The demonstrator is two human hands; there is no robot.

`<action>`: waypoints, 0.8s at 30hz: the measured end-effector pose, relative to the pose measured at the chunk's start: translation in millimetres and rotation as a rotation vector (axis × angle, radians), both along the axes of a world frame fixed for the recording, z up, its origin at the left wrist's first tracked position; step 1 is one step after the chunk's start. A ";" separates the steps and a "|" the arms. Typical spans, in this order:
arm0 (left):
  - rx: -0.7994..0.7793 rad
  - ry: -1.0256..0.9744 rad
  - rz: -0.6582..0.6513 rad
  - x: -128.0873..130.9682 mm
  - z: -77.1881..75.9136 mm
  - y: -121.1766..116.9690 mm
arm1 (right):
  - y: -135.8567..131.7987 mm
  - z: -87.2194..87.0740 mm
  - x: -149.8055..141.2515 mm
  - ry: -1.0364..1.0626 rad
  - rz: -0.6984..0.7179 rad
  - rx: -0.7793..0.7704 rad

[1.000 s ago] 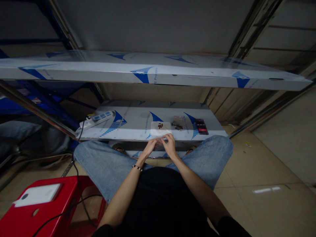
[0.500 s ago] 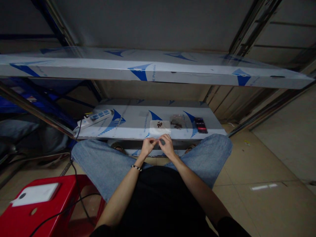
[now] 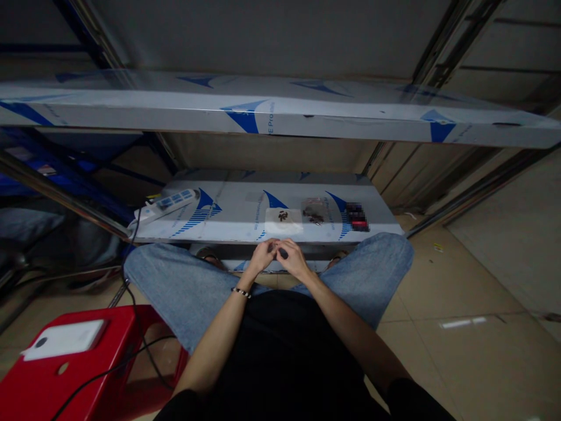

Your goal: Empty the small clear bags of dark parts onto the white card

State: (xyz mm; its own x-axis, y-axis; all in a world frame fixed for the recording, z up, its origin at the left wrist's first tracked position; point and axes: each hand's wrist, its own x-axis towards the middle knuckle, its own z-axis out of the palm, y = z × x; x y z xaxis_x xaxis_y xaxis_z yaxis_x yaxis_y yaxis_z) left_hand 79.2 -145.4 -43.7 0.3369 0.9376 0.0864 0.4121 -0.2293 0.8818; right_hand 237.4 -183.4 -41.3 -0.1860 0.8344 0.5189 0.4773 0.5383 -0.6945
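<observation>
My left hand (image 3: 263,255) and my right hand (image 3: 291,257) meet fingertip to fingertip just in front of the lower shelf's edge. Both have their fingers pinched together; whatever lies between them is too small to make out. Beyond them on the shelf lies a white sheet (image 3: 293,224) with a little heap of small brown pieces (image 3: 283,216). To its right is a clear plastic bag (image 3: 314,204) with more small dark pieces (image 3: 314,218) at its near side.
The lower shelf (image 3: 236,204) also bears a white power strip (image 3: 170,202) at left and a blurred dark-and-red item (image 3: 357,217) at right. An upper shelf (image 3: 324,124) spans above. A red stool (image 3: 87,362) at lower left carries a white device (image 3: 65,339) and a black cable (image 3: 109,368).
My hands have drawn closer together and shifted slightly left, with the right fingers now bent more over the left fingertips. The camera view has tilted a little.
</observation>
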 end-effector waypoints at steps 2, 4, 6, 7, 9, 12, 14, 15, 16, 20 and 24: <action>0.031 0.039 -0.028 -3.6 -0.9 0.7 | -2.2 4.3 -0.2 -0.009 0.037 0.007; 0.047 0.098 -0.063 -7.2 -1.7 1.3 | -4.4 8.8 0.4 -0.030 0.062 0.001; 0.051 0.153 -0.107 -10.3 -2.1 2.2 | -5.7 11.9 1.2 -0.053 0.084 -0.016; 0.057 0.174 -0.134 -11.4 -2.0 2.7 | -5.9 12.5 1.5 -0.061 0.099 -0.024; 0.074 0.199 -0.188 -12.5 -1.3 3.2 | -5.7 11.5 1.5 -0.079 0.138 -0.036; 0.090 0.252 -0.233 -10.7 0.7 0.4 | -5.5 5.3 -0.1 -0.177 0.214 -0.094; 0.107 0.310 -0.251 -7.3 2.0 -4.3 | -7.0 -0.3 -1.6 -0.301 0.241 -0.174; 0.121 0.339 -0.262 -5.2 2.7 -7.3 | -8.4 -3.1 -2.2 -0.367 0.237 -0.217; 0.133 0.364 -0.275 -3.2 3.3 -10.4 | -10.0 -5.6 -2.6 -0.429 0.226 -0.257; 0.086 0.369 -0.348 2.4 7.5 -21.2 | -17.2 -10.1 -0.5 -0.580 0.218 -0.329; 0.033 0.335 -0.393 3.2 15.8 -26.4 | -23.0 -2.2 3.9 -0.538 0.250 -0.309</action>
